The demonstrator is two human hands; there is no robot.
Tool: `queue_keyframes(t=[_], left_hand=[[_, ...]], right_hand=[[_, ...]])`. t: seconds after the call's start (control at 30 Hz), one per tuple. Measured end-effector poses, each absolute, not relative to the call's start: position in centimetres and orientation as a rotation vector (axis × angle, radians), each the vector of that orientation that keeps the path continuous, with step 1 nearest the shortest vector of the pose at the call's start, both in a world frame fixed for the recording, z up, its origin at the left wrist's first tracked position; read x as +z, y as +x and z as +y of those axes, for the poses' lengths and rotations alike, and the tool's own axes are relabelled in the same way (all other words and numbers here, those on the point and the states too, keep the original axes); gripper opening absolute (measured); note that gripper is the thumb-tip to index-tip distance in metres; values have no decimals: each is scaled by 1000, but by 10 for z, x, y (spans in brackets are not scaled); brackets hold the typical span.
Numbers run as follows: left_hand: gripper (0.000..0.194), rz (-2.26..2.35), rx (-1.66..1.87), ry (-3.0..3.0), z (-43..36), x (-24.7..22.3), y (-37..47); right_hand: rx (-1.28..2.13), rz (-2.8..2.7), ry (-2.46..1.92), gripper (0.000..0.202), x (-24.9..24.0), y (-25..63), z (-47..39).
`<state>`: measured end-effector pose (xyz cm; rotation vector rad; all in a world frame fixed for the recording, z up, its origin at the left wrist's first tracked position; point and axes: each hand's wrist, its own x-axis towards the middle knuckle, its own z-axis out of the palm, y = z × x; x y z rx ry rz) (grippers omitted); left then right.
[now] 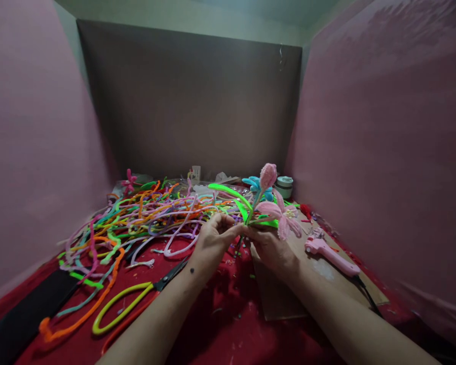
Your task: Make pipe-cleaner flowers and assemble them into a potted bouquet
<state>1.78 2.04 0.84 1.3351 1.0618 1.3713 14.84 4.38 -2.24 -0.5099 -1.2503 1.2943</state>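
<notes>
A pipe-cleaner flower (285, 215) with pink petals, a pink bud (268, 176) and bright green leaves (233, 195) is held upright over the table. My left hand (217, 237) pinches it low on the stem, thumb and fingers closed. Right beside it, my right hand (270, 247) is closed around the same stem, and the thumbs nearly meet there. The stem's dark lower end pokes out beneath the fingers. Behind the bud shows a blue pipe-cleaner flower (264, 188), partly covered.
A tangle of colourful pipe cleaners (152, 213) covers the left and back. Yellow-handled scissors (123, 309) lie by my left forearm, near a black strip-like object (30, 314). On the right, a pink glue gun (332, 256) rests on a brown board (277, 299). A lidded jar (285, 187) stands behind.
</notes>
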Motion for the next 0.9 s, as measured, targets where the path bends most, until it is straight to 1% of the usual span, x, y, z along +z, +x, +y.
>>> queue_keyframes(t=[0.1, 0.23, 0.33, 0.4, 0.47, 0.6, 0.77, 0.9], left_hand=[[24, 991, 1233, 1350, 20, 7, 19], [23, 969, 1049, 1387, 17, 7, 20], [19, 982, 1011, 1373, 15, 8, 20], [21, 963, 988, 1379, 16, 7, 19], [23, 922, 968, 1391, 18, 5, 17], [22, 863, 966, 1412, 21, 2, 13], [29, 1026, 1044, 1493, 18, 3, 16], [27, 1047, 1117, 1569, 17, 3, 18]], right_hand=[[1310, -1271, -544, 10, -17, 151, 40], [1428, -1277, -580, 10, -22, 152, 40], [1537, -1208, -561, 9, -28, 151, 45], [1590, -1179, -534, 7, -29, 150, 46], [1629, -1164, -490, 10, -27, 149, 45], [1704, -1098, -379, 15, -23, 146, 42], [1719, -1113, -289, 20, -24, 144, 41], [1697, -1174, -281, 20, -24, 145, 43]])
